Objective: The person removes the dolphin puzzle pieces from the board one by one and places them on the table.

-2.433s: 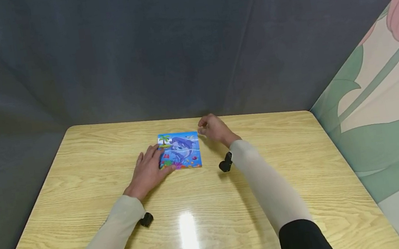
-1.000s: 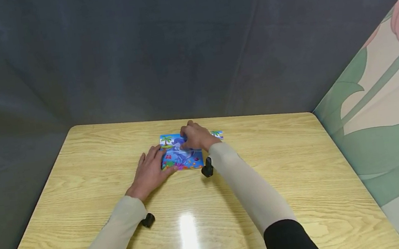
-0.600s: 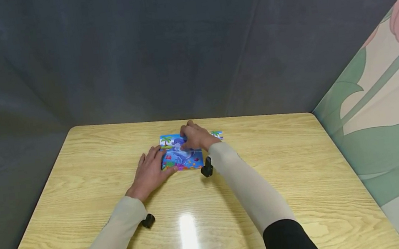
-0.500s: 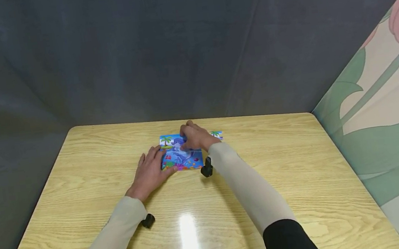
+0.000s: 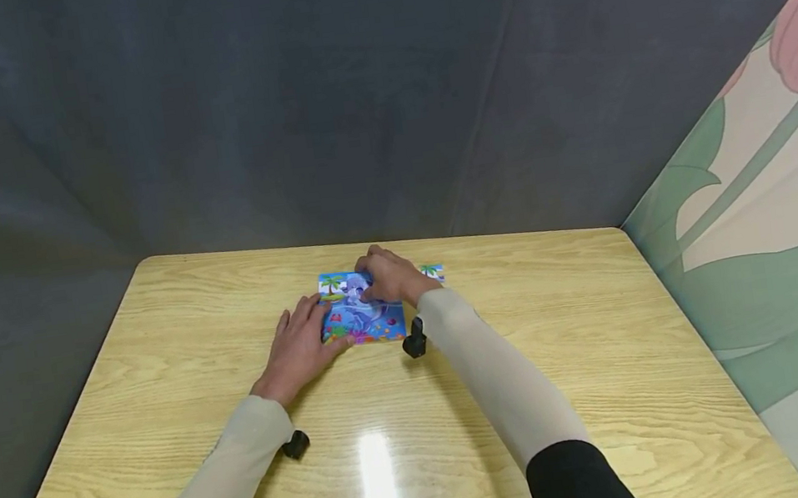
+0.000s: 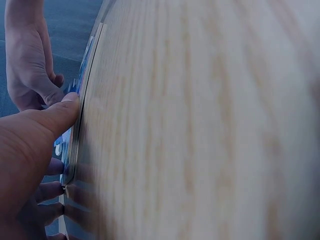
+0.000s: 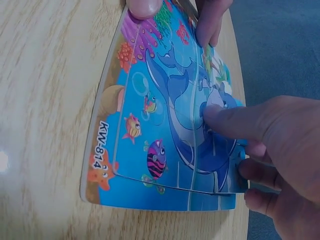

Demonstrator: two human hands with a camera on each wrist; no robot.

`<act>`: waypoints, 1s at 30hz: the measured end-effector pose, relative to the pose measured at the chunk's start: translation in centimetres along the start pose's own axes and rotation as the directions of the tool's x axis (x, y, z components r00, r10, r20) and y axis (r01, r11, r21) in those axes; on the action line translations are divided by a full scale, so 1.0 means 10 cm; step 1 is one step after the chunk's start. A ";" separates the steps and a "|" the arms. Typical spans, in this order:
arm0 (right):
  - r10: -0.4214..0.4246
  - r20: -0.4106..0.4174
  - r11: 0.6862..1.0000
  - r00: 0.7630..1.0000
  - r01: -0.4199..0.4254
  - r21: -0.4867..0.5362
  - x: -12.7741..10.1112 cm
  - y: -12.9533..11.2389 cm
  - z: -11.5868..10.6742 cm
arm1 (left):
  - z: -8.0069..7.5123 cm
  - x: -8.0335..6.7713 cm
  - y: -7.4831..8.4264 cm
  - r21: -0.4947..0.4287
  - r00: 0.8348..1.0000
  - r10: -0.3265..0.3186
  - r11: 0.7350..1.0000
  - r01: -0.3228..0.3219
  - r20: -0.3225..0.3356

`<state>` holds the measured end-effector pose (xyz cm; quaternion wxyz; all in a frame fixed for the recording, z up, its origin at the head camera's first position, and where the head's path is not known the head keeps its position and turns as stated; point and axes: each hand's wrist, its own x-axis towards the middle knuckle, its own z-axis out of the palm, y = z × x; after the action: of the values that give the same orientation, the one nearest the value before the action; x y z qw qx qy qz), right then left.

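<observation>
Against a dark grey curtain point(image 5: 319, 100) and a wall painted with a pink flower and green leaves point(image 5: 783, 232): a pale wooden table point(image 5: 535, 366), glossy, with a streak of lamp glare near the front edge. Toward its far middle, flat on the wood, a blue jigsaw puzzle point(image 5: 361, 321) point(image 7: 165, 125) showing a dolphin, fish, coral and a palm, marked KW-814 at one corner. Just beyond its far right corner, a small loose piece point(image 5: 432, 271) with a palm on it, lying on the table. On the puzzle's left edge, the left hand point(image 5: 298, 348) point(image 6: 35, 150), fingers straight and spread, thumb pressed along the near rim, nothing gripped. On the puzzle's upper part, the right hand point(image 5: 389, 277) point(image 7: 270, 150), fingers curled, forefinger tip pressing on the dolphin's head, other fingers tucked at the puzzle's edge; whether a piece is pinched cannot be told. Beige sleeves on both arms, a small black camera point(image 5: 414, 339) under each wrist.
</observation>
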<state>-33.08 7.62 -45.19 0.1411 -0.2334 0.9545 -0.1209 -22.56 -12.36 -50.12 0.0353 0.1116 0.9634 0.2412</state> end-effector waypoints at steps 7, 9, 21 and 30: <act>-0.015 -0.032 0.999 0.999 0.016 0.033 0.01 0.01 0.02 | 0.01 0.00 -0.01 -0.004 1.000 -0.002 1.000 0.002 0.005; -0.016 -0.035 0.999 0.999 0.018 0.045 0.01 0.01 0.02 | 0.01 0.00 -0.01 -0.004 1.000 -0.002 1.000 0.002 0.005; -0.048 -0.096 0.992 0.994 0.058 0.109 0.04 0.04 0.04 | 0.01 0.00 0.00 -0.007 1.000 -0.003 1.000 0.003 0.001; -0.057 -0.170 0.950 0.984 0.105 0.294 -0.01 0.07 -0.06 | 0.01 -0.01 -0.01 -0.006 1.000 0.005 1.000 -0.005 -0.006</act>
<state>-33.45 8.40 -44.84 0.0933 -0.2379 0.9226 -0.2890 -22.48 -12.43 -50.27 0.0321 0.1133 0.9624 0.2446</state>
